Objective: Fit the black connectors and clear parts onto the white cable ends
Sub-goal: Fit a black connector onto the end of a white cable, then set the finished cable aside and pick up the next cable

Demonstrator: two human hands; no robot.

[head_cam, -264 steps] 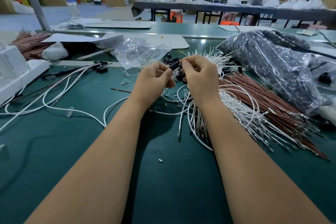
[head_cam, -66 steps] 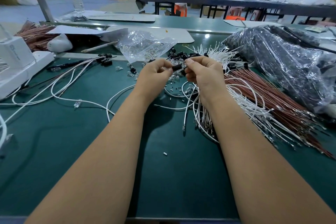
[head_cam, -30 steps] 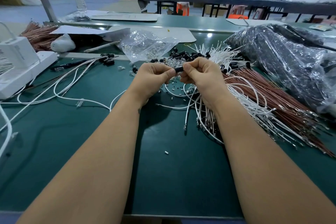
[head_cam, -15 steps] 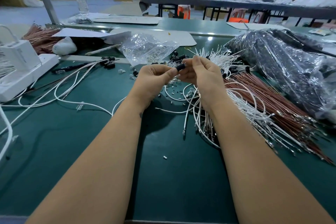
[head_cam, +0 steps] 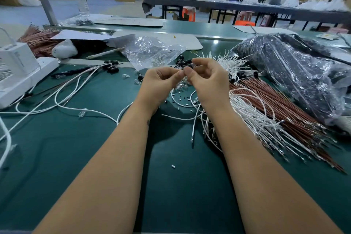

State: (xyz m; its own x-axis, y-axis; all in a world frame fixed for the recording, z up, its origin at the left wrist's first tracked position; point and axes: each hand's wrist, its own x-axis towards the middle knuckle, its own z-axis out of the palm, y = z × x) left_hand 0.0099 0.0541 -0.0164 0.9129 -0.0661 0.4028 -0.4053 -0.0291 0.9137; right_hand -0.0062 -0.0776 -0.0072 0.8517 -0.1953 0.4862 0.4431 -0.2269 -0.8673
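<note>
Left hand (head_cam: pixel 161 80) and right hand (head_cam: pixel 207 80) meet fingertip to fingertip, pinching something too small for me to identify | black connectors (head_cam: pixel 185 61) just beyond hands | white cables (head_cam: pixel 247 112) right of hands | risk: piece slips into loose clear parts (head_cam: pixel 181 86) beneath.

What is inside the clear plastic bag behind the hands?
The clear plastic bag holds many small clear parts, heaped near its lower edge. Crinkles and glare hide the rest; the count cannot be told.
</note>
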